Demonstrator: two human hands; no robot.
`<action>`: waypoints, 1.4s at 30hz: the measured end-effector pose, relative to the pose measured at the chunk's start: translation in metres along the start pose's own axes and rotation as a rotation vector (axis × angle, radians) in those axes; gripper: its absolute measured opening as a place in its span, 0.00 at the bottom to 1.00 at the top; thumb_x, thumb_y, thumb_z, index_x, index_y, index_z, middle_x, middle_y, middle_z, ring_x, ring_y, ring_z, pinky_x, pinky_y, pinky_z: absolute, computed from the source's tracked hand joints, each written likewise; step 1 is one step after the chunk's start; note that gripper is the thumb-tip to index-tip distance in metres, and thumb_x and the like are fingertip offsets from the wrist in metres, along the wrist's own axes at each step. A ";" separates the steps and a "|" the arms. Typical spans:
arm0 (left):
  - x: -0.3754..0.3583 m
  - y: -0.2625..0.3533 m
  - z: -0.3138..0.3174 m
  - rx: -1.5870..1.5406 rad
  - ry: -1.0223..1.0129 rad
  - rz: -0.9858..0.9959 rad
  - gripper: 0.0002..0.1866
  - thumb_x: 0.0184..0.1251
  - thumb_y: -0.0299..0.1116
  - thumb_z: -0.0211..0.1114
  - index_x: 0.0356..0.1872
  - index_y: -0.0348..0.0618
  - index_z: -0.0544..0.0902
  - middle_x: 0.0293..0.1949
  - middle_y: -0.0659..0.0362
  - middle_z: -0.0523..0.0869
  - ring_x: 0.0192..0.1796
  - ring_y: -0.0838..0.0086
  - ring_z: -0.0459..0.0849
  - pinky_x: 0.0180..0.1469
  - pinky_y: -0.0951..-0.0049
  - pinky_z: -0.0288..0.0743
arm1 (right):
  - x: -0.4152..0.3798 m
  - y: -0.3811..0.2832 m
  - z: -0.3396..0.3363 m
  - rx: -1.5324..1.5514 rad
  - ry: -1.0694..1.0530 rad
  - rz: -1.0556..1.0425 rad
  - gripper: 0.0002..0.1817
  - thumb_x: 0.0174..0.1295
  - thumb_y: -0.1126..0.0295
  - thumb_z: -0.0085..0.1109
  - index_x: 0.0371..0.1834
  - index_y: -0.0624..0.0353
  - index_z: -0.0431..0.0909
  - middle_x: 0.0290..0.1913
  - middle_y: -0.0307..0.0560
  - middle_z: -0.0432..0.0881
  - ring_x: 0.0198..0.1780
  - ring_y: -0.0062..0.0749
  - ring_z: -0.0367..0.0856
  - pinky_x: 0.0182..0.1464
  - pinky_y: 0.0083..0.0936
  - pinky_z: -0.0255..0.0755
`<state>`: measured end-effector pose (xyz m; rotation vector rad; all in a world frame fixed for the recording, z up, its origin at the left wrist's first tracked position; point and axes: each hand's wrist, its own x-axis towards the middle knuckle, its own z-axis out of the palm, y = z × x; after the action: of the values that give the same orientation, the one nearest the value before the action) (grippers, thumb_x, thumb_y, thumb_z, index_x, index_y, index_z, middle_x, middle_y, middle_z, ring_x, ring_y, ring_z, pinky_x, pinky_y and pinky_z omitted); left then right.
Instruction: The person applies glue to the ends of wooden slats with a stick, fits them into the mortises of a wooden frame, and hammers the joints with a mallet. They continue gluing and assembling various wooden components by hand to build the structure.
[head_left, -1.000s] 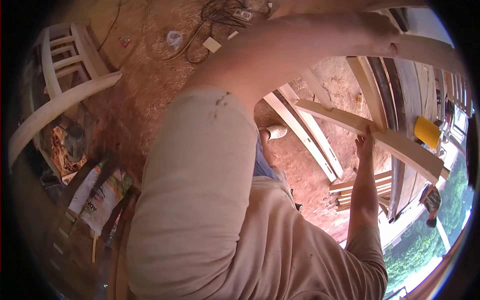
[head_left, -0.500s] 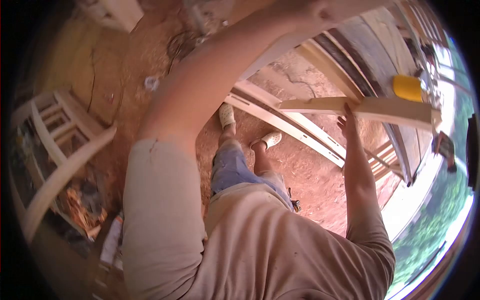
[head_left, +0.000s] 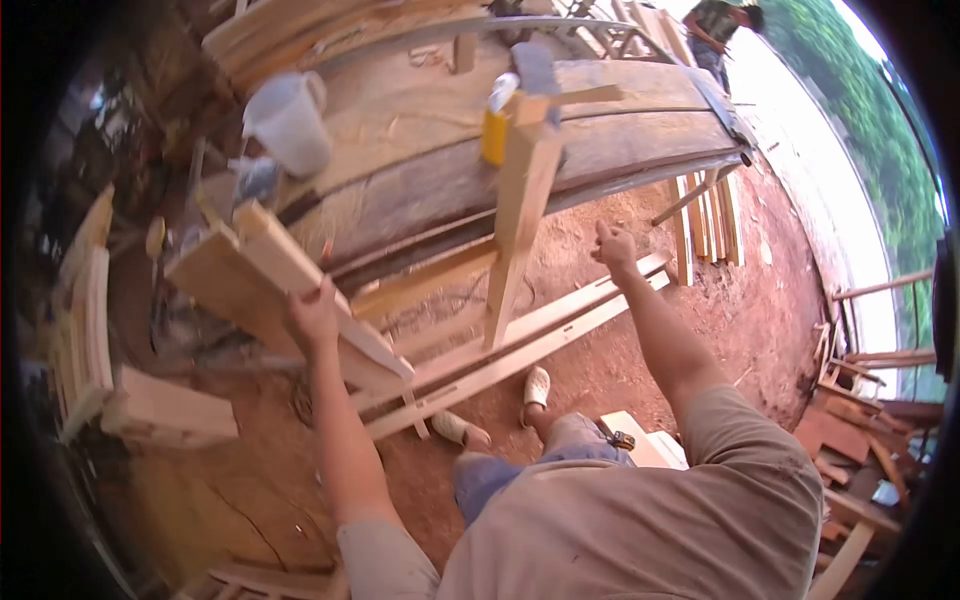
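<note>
At the left, my left hand [head_left: 315, 318] is closed around the edge of a wooden board frame [head_left: 350, 335], made of a wide plank with a narrower strip along it. The frame slants up toward the workbench [head_left: 430, 190]. My right hand [head_left: 614, 248] is held out over the dirt floor, empty, its fingers loosely bent and apart. Between the two hands a thick wooden post [head_left: 523, 205] stands tilted against the bench's near edge. Long slotted rails [head_left: 540, 345] lie low behind my feet, beyond the shoes.
On the bench are a white plastic jug [head_left: 288, 125] and a yellow container [head_left: 494, 135]. Stacked timber pieces [head_left: 170, 410] stand at the left. A person [head_left: 718, 40] bends over at the far right. Scrap wood [head_left: 860, 450] is heaped at the lower right.
The view has turned toward the bench. My right hand has come off the wooden beam it was touching. My left arm, raised across the view before, is now lower, its hand on the board frame.
</note>
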<state>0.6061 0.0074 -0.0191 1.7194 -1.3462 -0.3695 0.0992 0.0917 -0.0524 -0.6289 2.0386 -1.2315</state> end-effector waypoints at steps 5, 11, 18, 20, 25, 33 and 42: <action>-0.006 0.011 0.002 0.106 0.086 0.022 0.18 0.55 0.40 0.71 0.33 0.31 0.82 0.37 0.41 0.86 0.42 0.50 0.85 0.47 0.58 0.77 | 0.052 -0.029 -0.067 0.079 -0.018 -0.139 0.19 0.67 0.54 0.57 0.37 0.62 0.79 0.26 0.40 0.77 0.24 0.24 0.78 0.27 0.22 0.73; 0.002 0.002 0.012 0.201 0.073 -0.134 0.20 0.54 0.41 0.70 0.34 0.28 0.82 0.37 0.40 0.86 0.44 0.49 0.85 0.50 0.57 0.76 | 0.098 -0.092 -0.023 -0.133 -0.115 -0.393 0.25 0.59 0.53 0.65 0.43 0.69 0.79 0.38 0.55 0.83 0.41 0.41 0.83 0.43 0.32 0.75; 0.002 0.016 0.007 0.307 0.059 -0.291 0.22 0.51 0.42 0.71 0.35 0.28 0.81 0.37 0.42 0.86 0.43 0.50 0.85 0.50 0.57 0.76 | 0.115 -0.145 0.064 -0.484 -0.143 -0.395 0.39 0.52 0.48 0.69 0.55 0.73 0.71 0.52 0.70 0.78 0.57 0.59 0.77 0.59 0.41 0.71; 0.002 0.012 0.007 0.257 0.063 -0.276 0.22 0.51 0.42 0.71 0.36 0.29 0.81 0.36 0.42 0.86 0.43 0.51 0.85 0.50 0.57 0.76 | 0.136 -0.136 0.087 -0.518 -0.189 -0.388 0.42 0.48 0.50 0.71 0.58 0.74 0.68 0.55 0.70 0.76 0.58 0.57 0.76 0.60 0.40 0.71; 0.001 0.017 0.004 0.301 0.061 -0.282 0.21 0.51 0.41 0.70 0.36 0.31 0.82 0.35 0.45 0.87 0.42 0.53 0.86 0.50 0.59 0.76 | 0.151 -0.141 0.084 -0.504 -0.180 -0.403 0.31 0.43 0.57 0.71 0.49 0.67 0.78 0.52 0.62 0.80 0.53 0.47 0.81 0.52 0.35 0.76; 0.003 0.008 0.006 0.274 0.044 -0.238 0.22 0.52 0.44 0.69 0.36 0.32 0.82 0.38 0.44 0.87 0.42 0.50 0.85 0.49 0.59 0.76 | 0.092 -0.071 -0.056 -0.269 -0.548 -0.108 0.13 0.37 0.66 0.67 0.23 0.63 0.81 0.25 0.46 0.80 0.26 0.29 0.77 0.31 0.27 0.71; 0.006 -0.015 0.009 0.108 -0.041 -0.102 0.23 0.55 0.50 0.68 0.30 0.33 0.85 0.31 0.45 0.87 0.36 0.52 0.87 0.42 0.59 0.76 | -0.114 0.057 -0.111 0.031 -0.366 0.033 0.15 0.46 0.73 0.66 0.38 0.62 0.75 0.28 0.41 0.77 0.28 0.26 0.77 0.32 0.26 0.72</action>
<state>0.6114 -0.0020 -0.0338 1.8842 -1.3316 -0.3983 0.0882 0.2597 -0.0332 -0.7431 1.7157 -1.0398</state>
